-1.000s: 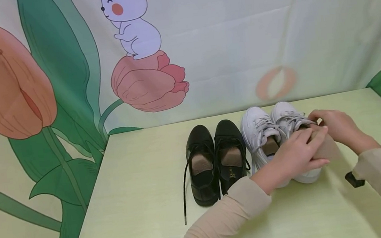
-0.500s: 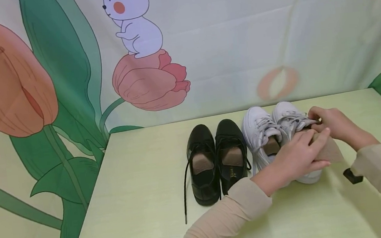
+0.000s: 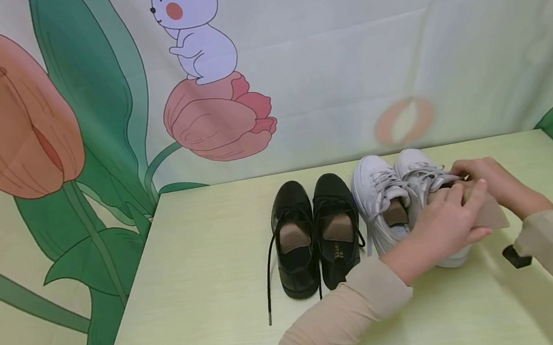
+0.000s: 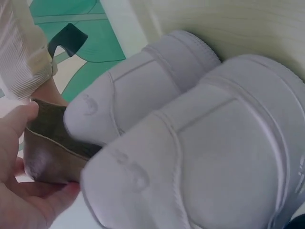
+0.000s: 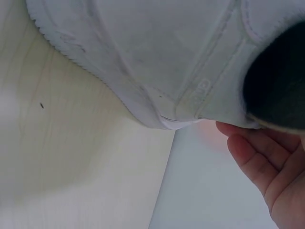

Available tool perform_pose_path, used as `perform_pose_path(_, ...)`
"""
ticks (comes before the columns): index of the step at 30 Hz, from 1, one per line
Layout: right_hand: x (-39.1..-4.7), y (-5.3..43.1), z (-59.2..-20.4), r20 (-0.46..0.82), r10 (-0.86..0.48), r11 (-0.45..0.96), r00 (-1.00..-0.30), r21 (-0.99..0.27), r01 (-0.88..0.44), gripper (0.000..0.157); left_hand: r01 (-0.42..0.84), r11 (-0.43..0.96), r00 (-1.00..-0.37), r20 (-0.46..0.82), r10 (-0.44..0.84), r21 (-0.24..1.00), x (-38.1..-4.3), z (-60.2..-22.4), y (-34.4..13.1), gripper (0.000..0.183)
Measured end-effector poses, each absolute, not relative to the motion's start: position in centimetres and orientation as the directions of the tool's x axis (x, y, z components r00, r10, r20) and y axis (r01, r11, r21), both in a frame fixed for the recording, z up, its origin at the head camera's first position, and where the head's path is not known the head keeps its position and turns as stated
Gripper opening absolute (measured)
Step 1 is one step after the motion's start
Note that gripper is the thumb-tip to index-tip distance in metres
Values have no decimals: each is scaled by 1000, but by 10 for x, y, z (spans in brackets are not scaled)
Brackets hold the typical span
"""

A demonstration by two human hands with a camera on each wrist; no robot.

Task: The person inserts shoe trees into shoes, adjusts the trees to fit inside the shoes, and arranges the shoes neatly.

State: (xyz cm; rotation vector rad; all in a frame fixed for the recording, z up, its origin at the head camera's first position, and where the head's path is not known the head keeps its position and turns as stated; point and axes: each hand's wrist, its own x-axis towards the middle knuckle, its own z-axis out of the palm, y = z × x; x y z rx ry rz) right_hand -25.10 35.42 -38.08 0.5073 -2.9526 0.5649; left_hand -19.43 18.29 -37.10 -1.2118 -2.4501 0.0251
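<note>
Two white lace-up sneakers stand side by side at the right of the table; the right sneaker [image 3: 415,166] has its opening partly hidden by my hands. My left hand [image 3: 445,219] holds a brown cardboard shoe insert [image 3: 494,210] over this opening. In the left wrist view, the insert [image 4: 50,157] is curved, with the thumb on its upper edge and fingers beneath, at the sneaker heels. My right hand [image 3: 489,178] pinches the sneaker's tongue beside the laces. The left sneaker [image 3: 370,176] has a cardboard insert [image 3: 395,213] inside.
Black lace-up shoes [image 3: 290,196] stand left of the sneakers, with brown inserts inside and one lace trailing onto the pale table [image 3: 206,270]. A printed tulip cloth [image 3: 317,78] hangs behind. A small black piece [image 3: 517,255] shows at the right sleeve.
My left hand has shifted slightly right with the cardboard insert, and more of the insert now shows beyond its fingers. My right hand stays at the sneaker's tongue.
</note>
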Motion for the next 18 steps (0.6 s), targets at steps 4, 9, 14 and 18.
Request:
perform_pose_path(4, -251, 357, -384, 187, -301, 874, -935, -338, -349, 13, 721, 665, -591, 327, 737, -194, -191, -369, 190, 73)
perform_pose_path(9, -250, 360, -387, 192, -268, 860, -944, -395, -324, 15, 717, 694, -657, 261, 707, -73, -187, -369, 195, 74)
perform_pose_path(14, -249, 361, -388, 174, -222, 861, -959, -427, -277, 16, 709, 703, -690, 254, 677, 51, -184, -375, 194, 75)
perform_pose_path(18, -247, 359, -388, 171, -187, 866, -967, -436, -244, 16, 662, 743, -734, 279, 618, 95, -179, -379, 200, 71)
